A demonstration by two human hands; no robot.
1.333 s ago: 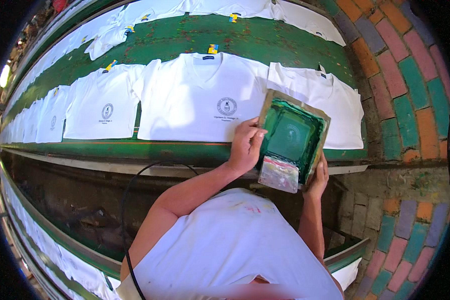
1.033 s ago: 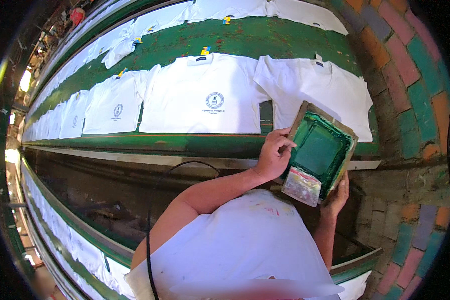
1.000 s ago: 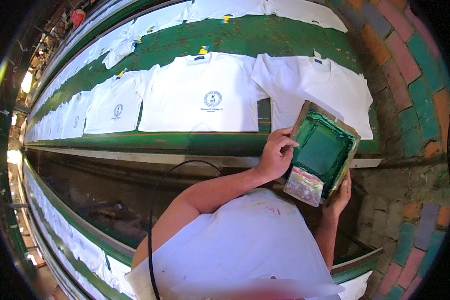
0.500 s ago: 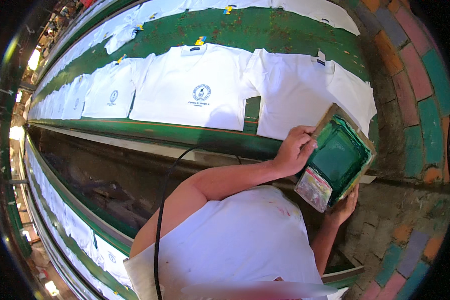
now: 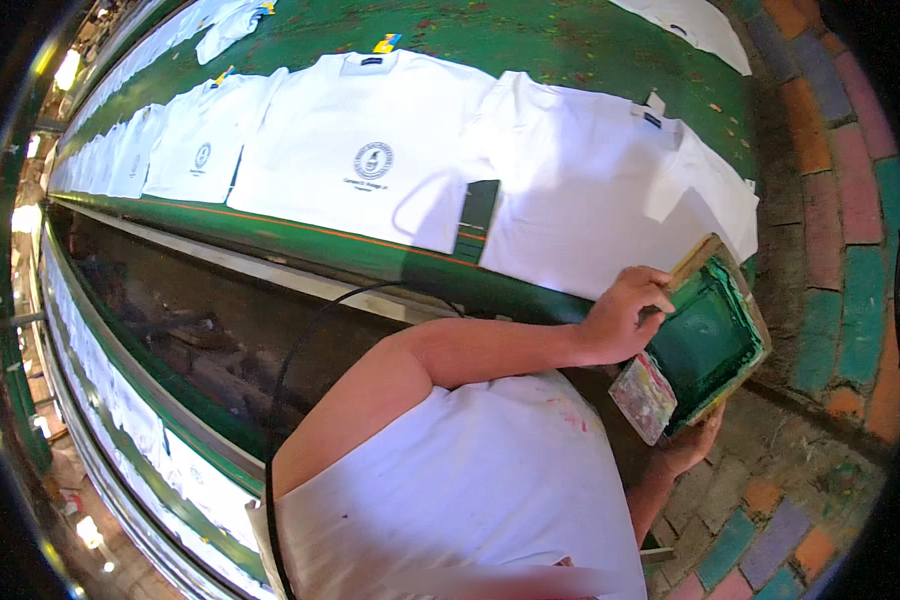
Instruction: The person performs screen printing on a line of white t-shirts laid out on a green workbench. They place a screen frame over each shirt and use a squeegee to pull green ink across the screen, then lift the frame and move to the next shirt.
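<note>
A screen-printing frame (image 5: 708, 325) with a paint-crusted wooden rim and a dark green mesh is tilted in front of me on the right. My left hand (image 5: 627, 312) is closed on its upper left edge, thumb and fingers pinching the rim. From below, my right hand (image 5: 692, 445) grips the lower edge, its fingers partly hidden behind the frame. A pale, paint-smeared flat piece (image 5: 643, 400) sits at the frame's lower left corner; how it is attached cannot be seen. Beyond the frame lies an unprinted white T-shirt (image 5: 580, 190), and left of it a T-shirt with a round dark print (image 5: 350, 150).
More white T-shirts (image 5: 195, 140) line the long green table (image 5: 440, 262) toward the left. Another shirt-covered table (image 5: 195, 445) runs behind me on the left. A black cable (image 5: 305, 335) loops beside my left arm. Coloured bricks (image 5: 840, 170) pave the floor at right.
Both hands have moved slightly right and down in the picture with the printing frame. The view has shifted, so the shirts sit farther left, and the frame's shadow on the nearest shirt has changed.
</note>
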